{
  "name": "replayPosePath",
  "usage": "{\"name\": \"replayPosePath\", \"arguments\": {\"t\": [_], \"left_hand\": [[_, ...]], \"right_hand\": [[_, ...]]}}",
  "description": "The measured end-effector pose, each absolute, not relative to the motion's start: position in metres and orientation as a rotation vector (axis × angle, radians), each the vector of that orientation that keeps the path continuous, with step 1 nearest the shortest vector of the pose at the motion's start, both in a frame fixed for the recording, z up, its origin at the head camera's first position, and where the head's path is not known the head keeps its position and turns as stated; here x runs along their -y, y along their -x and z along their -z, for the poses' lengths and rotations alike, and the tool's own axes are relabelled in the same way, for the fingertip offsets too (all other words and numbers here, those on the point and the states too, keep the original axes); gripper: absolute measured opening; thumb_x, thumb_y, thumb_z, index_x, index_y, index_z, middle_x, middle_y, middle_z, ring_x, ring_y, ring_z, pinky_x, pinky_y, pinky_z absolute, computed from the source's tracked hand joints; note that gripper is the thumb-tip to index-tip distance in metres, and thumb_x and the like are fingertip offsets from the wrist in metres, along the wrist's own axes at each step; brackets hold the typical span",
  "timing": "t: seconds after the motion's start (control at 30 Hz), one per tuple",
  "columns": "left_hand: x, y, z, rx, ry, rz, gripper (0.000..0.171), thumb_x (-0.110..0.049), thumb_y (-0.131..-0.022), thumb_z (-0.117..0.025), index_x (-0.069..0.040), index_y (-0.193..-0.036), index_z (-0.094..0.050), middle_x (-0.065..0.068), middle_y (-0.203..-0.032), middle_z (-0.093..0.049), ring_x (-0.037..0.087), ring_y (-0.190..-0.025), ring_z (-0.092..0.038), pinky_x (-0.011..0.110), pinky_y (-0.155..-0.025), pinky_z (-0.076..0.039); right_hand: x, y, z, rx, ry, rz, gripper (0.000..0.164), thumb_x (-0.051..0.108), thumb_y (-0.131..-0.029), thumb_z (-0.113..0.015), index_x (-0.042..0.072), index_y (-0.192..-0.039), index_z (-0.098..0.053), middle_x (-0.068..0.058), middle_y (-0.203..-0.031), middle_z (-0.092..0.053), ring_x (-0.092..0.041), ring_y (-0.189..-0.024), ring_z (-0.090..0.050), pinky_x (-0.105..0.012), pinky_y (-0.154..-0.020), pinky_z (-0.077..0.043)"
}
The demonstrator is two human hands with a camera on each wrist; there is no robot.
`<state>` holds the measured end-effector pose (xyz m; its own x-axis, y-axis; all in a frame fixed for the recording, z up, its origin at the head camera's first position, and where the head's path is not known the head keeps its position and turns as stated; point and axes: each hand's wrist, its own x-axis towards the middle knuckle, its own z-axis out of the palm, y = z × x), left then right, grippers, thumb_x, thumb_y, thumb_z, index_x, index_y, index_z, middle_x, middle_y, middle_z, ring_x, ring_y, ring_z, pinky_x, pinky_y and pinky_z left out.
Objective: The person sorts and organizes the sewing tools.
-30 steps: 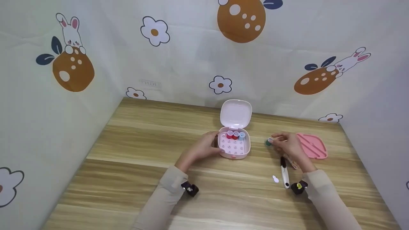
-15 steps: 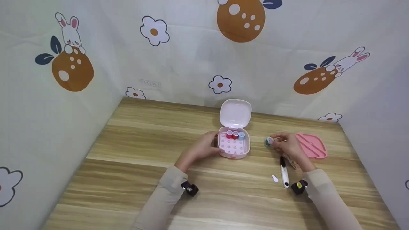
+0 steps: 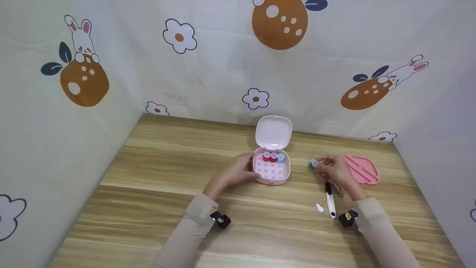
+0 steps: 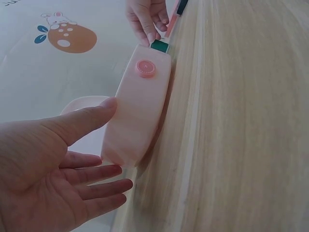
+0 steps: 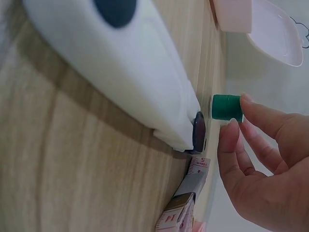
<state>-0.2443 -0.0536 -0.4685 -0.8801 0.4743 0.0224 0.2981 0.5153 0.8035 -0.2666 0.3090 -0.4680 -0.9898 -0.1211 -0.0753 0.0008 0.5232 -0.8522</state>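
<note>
A pale pink sewing box [image 3: 271, 182] stands with its lid raised; two red thread spools [image 3: 273, 158] and a light blue one [image 3: 280, 158] sit in its back row of pegs. At the box's left side is my left hand [image 3: 238, 168], its thumb and fingertips against the wall and its fingers fairly straight in the left wrist view. My right hand [image 3: 338, 170] pinches a green thread spool [image 5: 226, 107] by its upper end between thumb and fingers, to the right of the box. Whether the spool still touches the table is unclear.
Under my right forearm lie a white-handled tool with a dark end [image 3: 330, 201] and a folded tape measure [image 5: 183, 205]. A small white piece [image 3: 319, 207] is beside the tool. Further right lies a pink slotted tray [image 3: 362, 170]. A patterned cloth wall [image 3: 208, 74] encloses the table's back.
The green spool has tilted slightly, so its pale top end shows more. My left hand and the box keep their places; the whole view shifts only a little.
</note>
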Motion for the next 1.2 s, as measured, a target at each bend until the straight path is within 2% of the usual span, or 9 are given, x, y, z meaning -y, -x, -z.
{"name": "replayPosePath", "arguments": {"t": [0.2, 0.57, 0.77, 1.0, 1.2], "left_hand": [[0.054, 0.244, 0.468, -2.550, -0.620, -1.289, 0.072, -0.014, -0.093, -0.080, 0.006, -0.153, -0.046, 0.025, -0.153, -0.053, 0.038, -0.146, -0.047, 0.048, -0.127, -0.034], [0.054, 0.242, 0.466, -2.554, -0.585, -1.274, 0.073, -0.015, -0.094, -0.080, 0.005, -0.155, -0.044, 0.025, -0.155, -0.051, 0.038, -0.147, -0.046, 0.048, -0.127, -0.034], [0.054, 0.243, 0.466, -2.546, -0.605, -1.279, 0.073, -0.014, -0.094, -0.079, 0.005, -0.155, -0.044, 0.025, -0.156, -0.050, 0.039, -0.148, -0.045, 0.048, -0.128, -0.033], [0.054, 0.244, 0.468, -2.579, -0.633, -1.263, 0.071, -0.015, -0.094, -0.080, 0.007, -0.153, -0.046, 0.025, -0.153, -0.054, 0.038, -0.146, -0.047, 0.048, -0.127, -0.034], [0.054, 0.244, 0.468, -2.581, -0.625, -1.262, 0.072, -0.016, -0.093, -0.081, 0.006, -0.153, -0.046, 0.025, -0.154, -0.053, 0.038, -0.146, -0.047, 0.048, -0.127, -0.034]], "right_hand": [[-0.307, 0.266, 0.463, -2.642, 0.070, 1.461, 0.037, 0.008, -0.099, -0.072, -0.018, -0.126, -0.065, -0.011, -0.097, -0.070, -0.009, -0.075, -0.067, -0.021, -0.065, -0.060], [-0.299, 0.266, 0.452, -2.633, 0.035, 1.500, 0.037, 0.003, -0.095, -0.070, -0.016, -0.126, -0.065, -0.007, -0.094, -0.068, -0.009, -0.076, -0.064, -0.019, -0.064, -0.059], [-0.294, 0.265, 0.448, -2.646, 0.028, 1.506, 0.034, 0.002, -0.096, -0.069, -0.015, -0.125, -0.066, -0.008, -0.094, -0.068, -0.012, -0.076, -0.067, -0.021, -0.065, -0.060], [-0.286, 0.266, 0.442, -2.713, 0.062, 1.463, 0.034, 0.011, -0.099, -0.073, -0.012, -0.123, -0.069, -0.007, -0.091, -0.067, -0.011, -0.076, -0.064, -0.021, -0.063, -0.058], [-0.276, 0.268, 0.437, -2.718, 0.053, 1.468, 0.034, 0.011, -0.099, -0.073, -0.013, -0.122, -0.069, -0.005, -0.090, -0.067, -0.011, -0.074, -0.065, -0.021, -0.064, -0.058]]}}
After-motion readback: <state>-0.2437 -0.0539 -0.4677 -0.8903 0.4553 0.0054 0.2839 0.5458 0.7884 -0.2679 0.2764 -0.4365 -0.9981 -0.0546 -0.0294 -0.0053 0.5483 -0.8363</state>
